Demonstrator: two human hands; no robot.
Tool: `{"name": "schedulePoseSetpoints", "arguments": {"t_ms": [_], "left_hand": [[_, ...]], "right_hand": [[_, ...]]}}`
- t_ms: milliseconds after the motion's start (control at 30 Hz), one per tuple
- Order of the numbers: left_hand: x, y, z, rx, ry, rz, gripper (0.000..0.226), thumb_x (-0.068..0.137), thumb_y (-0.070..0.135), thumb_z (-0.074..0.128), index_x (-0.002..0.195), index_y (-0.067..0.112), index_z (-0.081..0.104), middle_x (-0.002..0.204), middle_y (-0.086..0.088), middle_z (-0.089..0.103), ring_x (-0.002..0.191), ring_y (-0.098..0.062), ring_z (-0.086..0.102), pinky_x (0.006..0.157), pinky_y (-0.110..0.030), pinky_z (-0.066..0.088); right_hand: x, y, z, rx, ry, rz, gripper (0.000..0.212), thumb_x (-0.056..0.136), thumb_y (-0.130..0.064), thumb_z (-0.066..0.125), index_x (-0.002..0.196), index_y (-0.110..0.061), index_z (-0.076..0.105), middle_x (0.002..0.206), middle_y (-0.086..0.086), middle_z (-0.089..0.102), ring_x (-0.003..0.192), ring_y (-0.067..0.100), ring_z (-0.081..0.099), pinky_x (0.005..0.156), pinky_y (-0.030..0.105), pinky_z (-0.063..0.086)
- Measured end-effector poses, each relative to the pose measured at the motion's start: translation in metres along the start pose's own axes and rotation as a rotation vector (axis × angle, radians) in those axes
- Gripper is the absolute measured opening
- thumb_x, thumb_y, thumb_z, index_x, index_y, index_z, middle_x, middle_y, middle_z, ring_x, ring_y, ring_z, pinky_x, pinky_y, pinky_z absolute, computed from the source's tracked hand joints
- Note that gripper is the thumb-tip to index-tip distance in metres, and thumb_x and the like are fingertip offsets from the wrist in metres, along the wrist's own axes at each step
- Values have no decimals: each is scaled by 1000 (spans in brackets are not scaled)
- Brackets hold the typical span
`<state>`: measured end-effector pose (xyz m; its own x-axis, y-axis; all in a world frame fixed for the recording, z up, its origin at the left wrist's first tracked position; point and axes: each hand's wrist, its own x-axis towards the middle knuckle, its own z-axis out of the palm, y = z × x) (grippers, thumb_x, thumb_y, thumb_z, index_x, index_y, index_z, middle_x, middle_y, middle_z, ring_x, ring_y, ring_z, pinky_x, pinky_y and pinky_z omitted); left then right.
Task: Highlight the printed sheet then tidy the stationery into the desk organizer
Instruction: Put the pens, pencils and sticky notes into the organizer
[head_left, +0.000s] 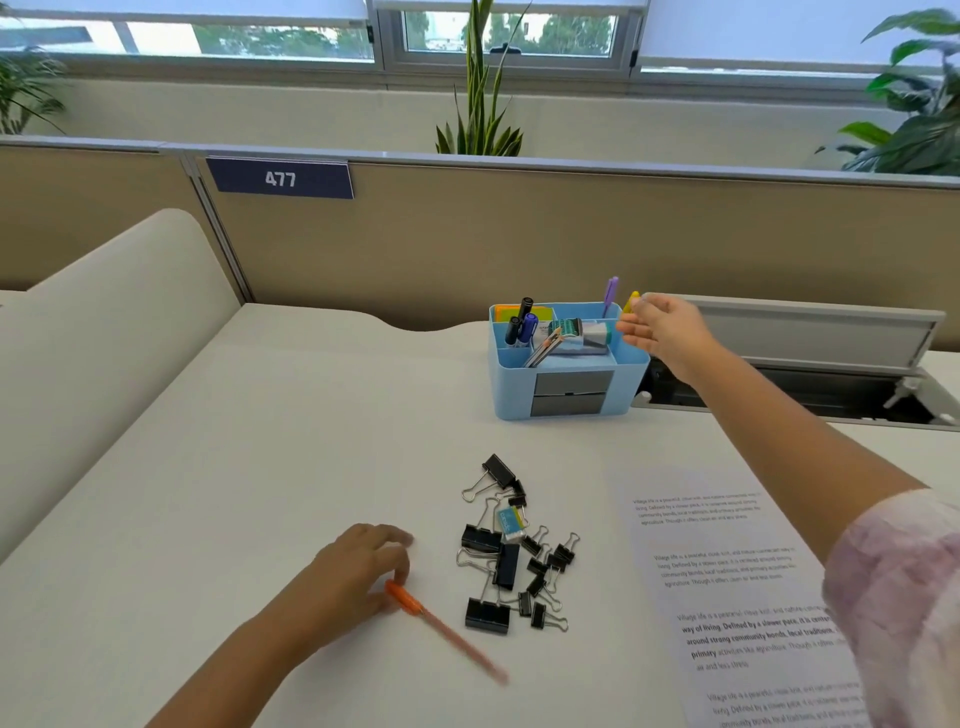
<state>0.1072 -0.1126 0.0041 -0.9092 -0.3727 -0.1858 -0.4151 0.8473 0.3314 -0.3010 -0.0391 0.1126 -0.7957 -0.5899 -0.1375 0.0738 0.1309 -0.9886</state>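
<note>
Near the front edge of the desk, my left hand pinched the capped end of the orange pen, thumb and fingertips curled round it while the rest of the barrel lay flat and blurred, pointing toward me and to the right. Toward the back edge, my right hand hung with fingers loose and holding nothing, just beside the right wall of the organizer, close to the yellow marker and purple marker standing in its back right compartment.

The sheet lay toward the front right corner, under my right forearm and sleeve; I could not tell from there whether its lines were highlighted. The clips sat scattered in the middle, with a small eraser lying among them.

I judged a few risks. My grip was far out at the pen's end, so lifting it could let the long barrel swing and sweep into the clips just beside it. My right hand was near enough to the organizer to nudge it or tip the tall markers. My sleeve, dragging back, could shift or crease the sheet.
</note>
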Motion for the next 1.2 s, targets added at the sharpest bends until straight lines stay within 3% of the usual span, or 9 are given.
{"name": "schedulePoseSetpoints", "arguments": {"t_ms": [133,267,400,533,667,800,900,1067,1200], "left_hand": [[1,-3,-9,-85,-57,-28,20,81,35,65,73,42,48,113,27,46,109,2,39,88,-12,35],[5,0,-32,-128,-98,-87,24,81,28,64,68,40,48,82,16,59,77,-2,53,68,-17,42],[12,22,-58,-306,17,-77,23,79,20,69,71,37,57,82,8,67,76,-8,60,74,-25,50],[21,65,-82,-497,169,1,21,76,14,72,73,31,62,81,4,66,78,-14,62,77,-32,53],[33,99,-93,-550,233,77,17,76,15,72,73,28,62,79,4,63,71,-10,60,70,-26,52],[43,112,-93,-675,358,49,15,77,14,72,77,24,60,68,5,59,59,-3,52,59,-18,47],[46,120,-90,-747,428,17,25,71,29,73,87,28,53,72,7,60,60,0,56,58,-10,47],[45,106,-68,-660,446,-163,29,70,40,72,87,31,51,76,9,61,67,-6,57,62,-20,45],[38,93,-36,-485,385,-173,27,75,42,70,91,34,50,84,12,59,75,-1,55,69,-24,46]], "right_hand": [[-41,-7,1,-182,-107,-101,27,94,-12,51,119,-4,50,83,8,62,71,15,62,66,22,57],[-102,-8,7,-372,-337,-142,17,91,-11,54,108,-9,57,87,9,65,72,14,64,69,22,58],[-156,13,20,-650,-480,-266,17,88,-16,59,103,-23,61,87,-5,65,72,2,59,64,15,52],[-192,21,38,-665,-560,-295,22,83,-27,66,105,-33,64,92,-18,63,75,-7,55,65,8,46],[-206,23,53,-638,-660,-302,34,82,-29,68,114,-32,57,101,-14,64,84,2,60,70,14,50],[-206,21,53,-495,-624,-259,33,82,-23,68,108,-36,52,90,-12,65,79,4,64,70,18,54],[-201,14,46,-477,-548,-319,33,84,-22,65,112,-33,52,87,-9,64,73,1,62,62,14,52],[-138,-27,19,-489,-221,-537,19,90,-15,56,108,-23,57,85,-2,59,75,6,59,65,13,53],[-77,-57,-1,-480,25,-659,17,95,-8,46,106,-13,59,94,4,61,74,-1,58,63,10,51]]}}
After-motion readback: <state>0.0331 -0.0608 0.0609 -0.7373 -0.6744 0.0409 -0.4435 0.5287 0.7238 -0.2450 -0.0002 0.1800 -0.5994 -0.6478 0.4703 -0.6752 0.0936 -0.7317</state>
